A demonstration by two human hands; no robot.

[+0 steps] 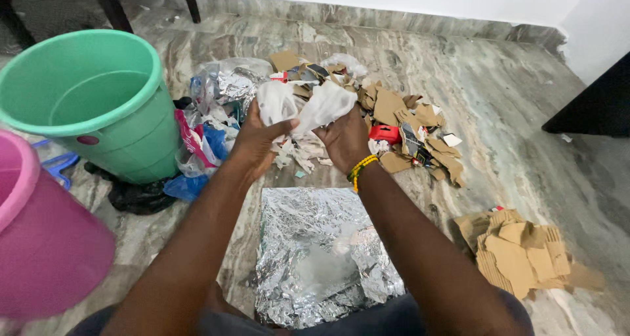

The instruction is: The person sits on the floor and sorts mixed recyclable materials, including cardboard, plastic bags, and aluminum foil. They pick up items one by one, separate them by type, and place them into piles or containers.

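Both my hands are raised over a heap of scraps on the marble floor. My left hand [257,139] grips one end of a crumpled white plastic bag [302,106]. My right hand [346,139], with a yellow and green bead bracelet at the wrist, grips the other end. The bag hangs bunched between the two hands. Under it lie torn white paper bits [300,157]. A crinkled sheet of silver foil [321,251] lies flat on the floor between my forearms, close to my lap.
A green bucket [92,123] stands at the left, a pink bucket [39,244] nearer at the left edge. Plastic wrappers and bags [207,132] are heaped beside the green bucket. Cardboard scraps [407,123] spread right of my hands; another cardboard pile [518,254] lies at the lower right.
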